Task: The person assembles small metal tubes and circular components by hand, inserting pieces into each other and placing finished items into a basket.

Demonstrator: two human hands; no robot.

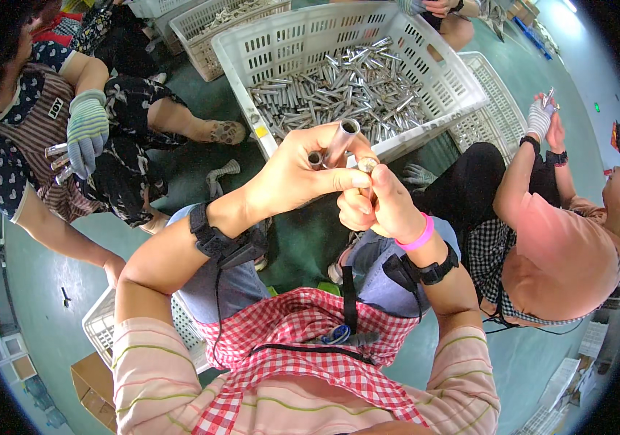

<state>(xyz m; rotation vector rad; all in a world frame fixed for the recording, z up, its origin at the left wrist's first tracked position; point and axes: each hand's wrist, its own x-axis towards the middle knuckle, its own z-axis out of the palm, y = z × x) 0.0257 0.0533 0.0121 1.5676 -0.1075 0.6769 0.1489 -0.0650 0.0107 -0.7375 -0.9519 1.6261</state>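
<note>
In front of the crate, my left hand (299,168) is closed around short shiny metal tubes. One wide tube (340,141) sticks up from it with its open end showing, and a second tube end (315,157) shows beside the first. My right hand (382,201), with a pink wristband, is pressed against the left fingertips. Between the thumbs and fingers of both hands sits a small round metal end (369,165), seemingly another tube; its length is hidden by my fingers. Many similar loose metal tubes (339,87) lie in the white crate beyond.
The white slotted crate (440,134) stands just ahead, with another crate (495,87) at its right. A co-worker's gloved hand (88,134) holds tubes at the left. Another co-worker's gloved hand (540,117) holds metal pieces at the right. A cardboard box (93,388) sits lower left.
</note>
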